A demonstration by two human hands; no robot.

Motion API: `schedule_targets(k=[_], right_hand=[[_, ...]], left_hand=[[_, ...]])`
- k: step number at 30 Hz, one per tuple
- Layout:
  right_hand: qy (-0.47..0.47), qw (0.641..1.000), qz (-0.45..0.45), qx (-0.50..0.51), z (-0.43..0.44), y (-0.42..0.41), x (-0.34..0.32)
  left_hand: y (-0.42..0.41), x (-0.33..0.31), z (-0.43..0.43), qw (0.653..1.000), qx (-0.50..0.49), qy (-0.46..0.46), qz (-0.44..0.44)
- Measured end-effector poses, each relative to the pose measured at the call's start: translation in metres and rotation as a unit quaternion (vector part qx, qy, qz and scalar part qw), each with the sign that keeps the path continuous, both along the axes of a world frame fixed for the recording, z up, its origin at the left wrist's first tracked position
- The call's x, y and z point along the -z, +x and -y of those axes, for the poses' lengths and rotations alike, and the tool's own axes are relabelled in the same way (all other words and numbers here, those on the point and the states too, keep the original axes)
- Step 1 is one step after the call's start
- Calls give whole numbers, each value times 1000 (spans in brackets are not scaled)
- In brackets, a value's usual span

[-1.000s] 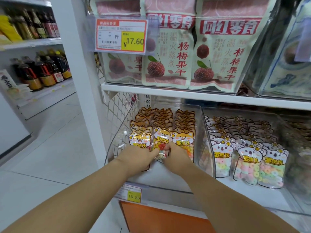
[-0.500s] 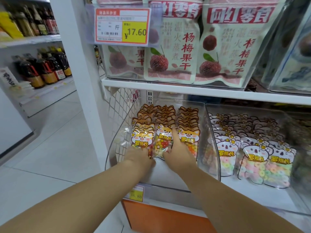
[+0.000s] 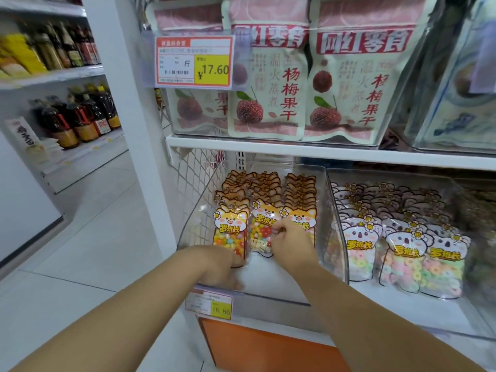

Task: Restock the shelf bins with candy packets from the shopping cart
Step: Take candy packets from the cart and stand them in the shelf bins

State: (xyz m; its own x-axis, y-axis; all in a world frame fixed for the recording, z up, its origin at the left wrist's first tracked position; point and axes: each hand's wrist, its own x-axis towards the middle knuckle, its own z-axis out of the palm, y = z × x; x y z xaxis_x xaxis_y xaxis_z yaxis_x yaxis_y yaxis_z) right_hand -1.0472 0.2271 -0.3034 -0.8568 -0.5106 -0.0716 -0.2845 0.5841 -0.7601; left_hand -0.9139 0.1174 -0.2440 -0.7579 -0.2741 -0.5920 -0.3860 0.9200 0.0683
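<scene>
A clear shelf bin [image 3: 330, 210] holds three rows of orange fox-print candy packets [image 3: 300, 194] filled with coloured beans. My left hand [image 3: 218, 265] sits at the bin's front lip and pinches the bottom of the front left packet [image 3: 230, 232]. My right hand [image 3: 292, 244] reaches in with curled fingers and pinches the edge of the front middle packet [image 3: 261, 228], covering the lower half of the front right one. The shopping cart is out of view.
To the right, a second clear bin [image 3: 402, 178] holds koala-print ring-candy packets [image 3: 402, 253]. A shelf board [image 3: 295, 151] with large dried-fruit bags [image 3: 268, 103] hangs close above. A price tag [image 3: 209, 304], a white post [image 3: 134, 130] and bottles [image 3: 75, 119] are to the left.
My left hand has drawn back from the packet face to the bin's front lip. My right hand has moved up and curled its fingers onto the middle packet.
</scene>
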Motion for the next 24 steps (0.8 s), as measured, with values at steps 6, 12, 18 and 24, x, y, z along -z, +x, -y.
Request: schedule_targets(k=[6,12,18,24], right_hand=[[-65,994,73,50,7,-2,6],[-90,990,103,24,4,-4,3],[-56,987,121,-90,-14,13,-12],[-12,987,74,-139,-44,27,-47]], left_hand=[[-2,30,3,994,-86,38,-55],[-7,32,-3,992,-114,2,-55],[-5,4,-14,996,-64,-4,-55],[17,-15,-35,971,-137,32,-195]])
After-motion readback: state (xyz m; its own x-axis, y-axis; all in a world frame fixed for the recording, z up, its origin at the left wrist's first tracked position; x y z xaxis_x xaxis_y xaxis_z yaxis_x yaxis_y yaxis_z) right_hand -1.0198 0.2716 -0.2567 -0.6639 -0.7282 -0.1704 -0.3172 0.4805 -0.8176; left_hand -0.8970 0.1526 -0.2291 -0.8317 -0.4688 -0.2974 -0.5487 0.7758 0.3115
